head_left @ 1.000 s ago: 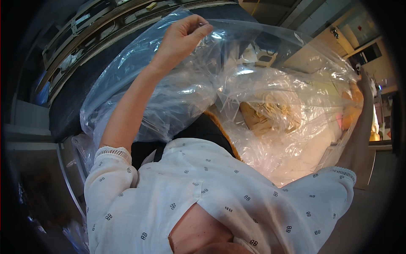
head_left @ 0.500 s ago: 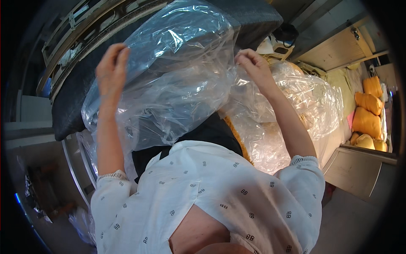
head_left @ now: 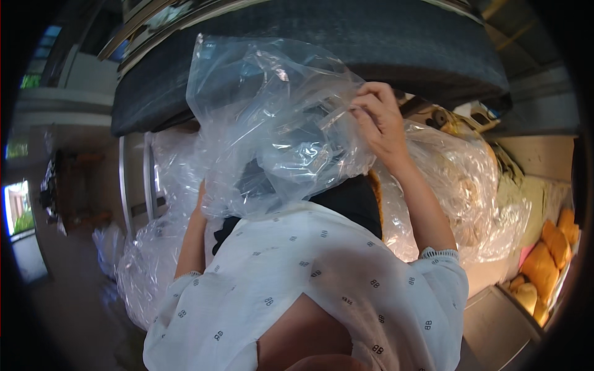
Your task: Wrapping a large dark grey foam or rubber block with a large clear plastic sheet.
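A large clear plastic bag (head_left: 278,111) spreads across my lap and up against the dark padded edge of the work surface in front of me. At its right edge, my right hand (head_left: 380,120) pinches the film between thumb and fingers. My left forearm comes up at the left, and my left hand is hidden by the crumpled plastic, so its fingers do not show. The dark cloth of my lap (head_left: 346,201) shows partly through the film.
The dark padded edge (head_left: 346,43) runs across the front. Crumpled clear plastic lies in heaps at my left (head_left: 151,266) and right (head_left: 458,179). Orange bundles (head_left: 544,263) sit far right beside a wooden panel (head_left: 501,324). Metal legs (head_left: 125,185) stand at the left.
My left hand has dropped from above the padded edge down behind the plastic. The bag has slid down toward me. My right hand is now closed on its right edge, and the view has turned left.
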`<state>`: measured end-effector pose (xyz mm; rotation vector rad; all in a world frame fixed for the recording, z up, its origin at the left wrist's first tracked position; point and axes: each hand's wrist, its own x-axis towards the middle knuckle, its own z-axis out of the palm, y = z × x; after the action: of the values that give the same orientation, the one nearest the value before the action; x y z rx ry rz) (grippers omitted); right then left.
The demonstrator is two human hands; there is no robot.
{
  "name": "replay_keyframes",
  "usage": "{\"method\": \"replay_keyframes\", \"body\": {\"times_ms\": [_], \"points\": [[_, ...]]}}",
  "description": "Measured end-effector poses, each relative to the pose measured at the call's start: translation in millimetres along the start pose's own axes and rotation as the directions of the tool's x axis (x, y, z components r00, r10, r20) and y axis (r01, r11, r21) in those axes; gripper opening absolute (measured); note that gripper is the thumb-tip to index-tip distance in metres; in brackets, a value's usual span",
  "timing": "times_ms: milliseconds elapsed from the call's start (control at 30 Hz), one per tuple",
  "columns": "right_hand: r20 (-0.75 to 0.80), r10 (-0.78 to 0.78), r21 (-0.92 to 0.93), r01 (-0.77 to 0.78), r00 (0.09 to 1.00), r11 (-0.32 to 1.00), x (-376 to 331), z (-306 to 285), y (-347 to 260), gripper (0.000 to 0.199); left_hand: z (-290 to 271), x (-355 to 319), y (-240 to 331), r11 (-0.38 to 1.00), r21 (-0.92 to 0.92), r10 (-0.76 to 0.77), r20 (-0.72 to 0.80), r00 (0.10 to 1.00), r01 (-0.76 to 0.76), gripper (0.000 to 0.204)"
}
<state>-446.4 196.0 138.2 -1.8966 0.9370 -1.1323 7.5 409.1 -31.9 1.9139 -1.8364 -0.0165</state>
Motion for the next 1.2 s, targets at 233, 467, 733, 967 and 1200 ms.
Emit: {"method": "replay_keyframes", "body": {"times_ms": [233, 467, 733, 967, 1200], "points": [[-0.06, 0.046, -0.067, -0.05, 0.997, 0.997, 9, 0, -9, 0.006, -113, 127, 73, 0.965, 0.137, -0.262, 0.589, 0.765, 0.225, 0.018], [-0.135, 0.015, -0.132, -0.033, 0.991, 0.991, 12, -9, -19, 0.006, -99, 289, 259, 0.79, -0.423, 0.503, 0.032, 0.863, -0.445, 0.017], [0.077, 0.014, -0.036, -0.011, 0.997, 0.999, 14, -22, -46, 0.009, -71, 336, 327, 0.597, -0.757, 0.785, 0.481, 0.392, -0.266, 0.029], [0.288, 0.179, 0.002, -0.187, 0.941, 0.982, -27, -48, -59, 0.006, -71, 364, 323, 0.652, -0.383, 0.652, 0.723, 0.227, -0.654, 0.049], [0.359, 0.372, 0.044, -0.413, 0.856, 0.91, -67, -75, -57, 0.006, -87, 434, 303, 0.897, -0.334, 0.389, 0.908, 0.156, -0.289, 0.026]]}}
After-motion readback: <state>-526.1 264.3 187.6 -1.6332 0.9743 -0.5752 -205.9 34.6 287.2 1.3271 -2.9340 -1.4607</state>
